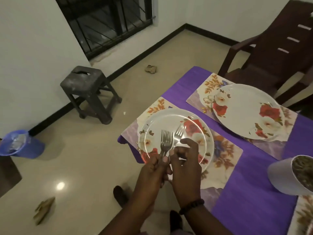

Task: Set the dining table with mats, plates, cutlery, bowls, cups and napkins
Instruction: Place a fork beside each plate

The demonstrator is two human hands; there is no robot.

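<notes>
While a bunch of forks [166,141] is held tight in the left hand [153,168], one fork [179,134] is pinched by the right hand [183,160] above the near flowered plate [152,119]. If the pinch slips, that fork could be dropped onto the plate. No writing can be read.

**No readable text in view**

No words, labels, brand marks, numbers or signs can be read anywhere in the head view. The plates [176,131] and the mats [227,150] carry only printed flowers and leaves, with no lettering. The forks [166,141] show no legible stamp. The grey cup [281,175], the blue bin [22,145] and the dark stool [84,80] are plain.
</notes>
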